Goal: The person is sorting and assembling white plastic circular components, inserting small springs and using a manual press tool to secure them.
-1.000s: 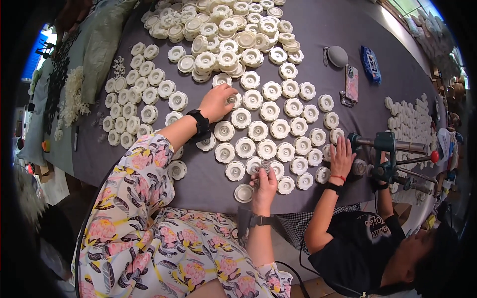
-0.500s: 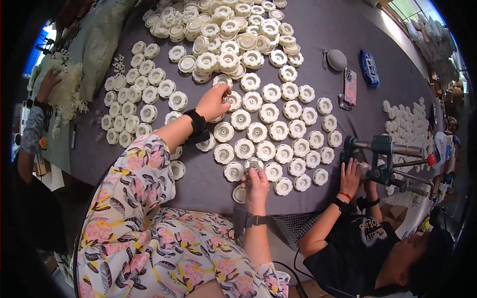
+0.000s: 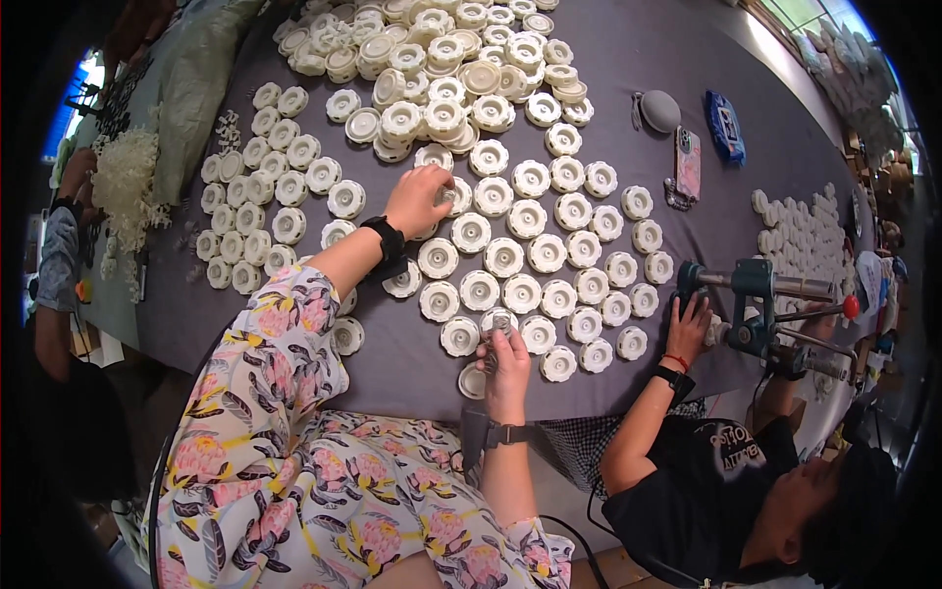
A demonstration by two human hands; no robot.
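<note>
Many round white plastic caps with scalloped rims [image 3: 503, 257] lie in rows, cup side up, on the grey cloth. My left hand [image 3: 420, 200] reaches over the rows, fingers bent together at a cap [image 3: 458, 196]; whatever the fingertips hold is hidden. Closer to the table edge, my right hand [image 3: 507, 365] is closed around a bunch of small metal coil springs [image 3: 501, 324], some poking out above the fingers. A cap [image 3: 472, 381] lies beside that hand, partly covered by it.
A heap of white caps [image 3: 422, 69] covers the far side. A grey rounded device [image 3: 660, 112], a phone [image 3: 689, 169] and a blue packet [image 3: 725, 126] lie at right. Near a green hand press [image 3: 754, 304] a co-worker's hand [image 3: 689, 329] rests; another person's arm [image 3: 61, 250] is far left.
The view has shifted slightly. My left hand stays at nearly the same cap, and my right hand keeps its grip on the springs. The co-worker's far arm has moved to the press lever.
</note>
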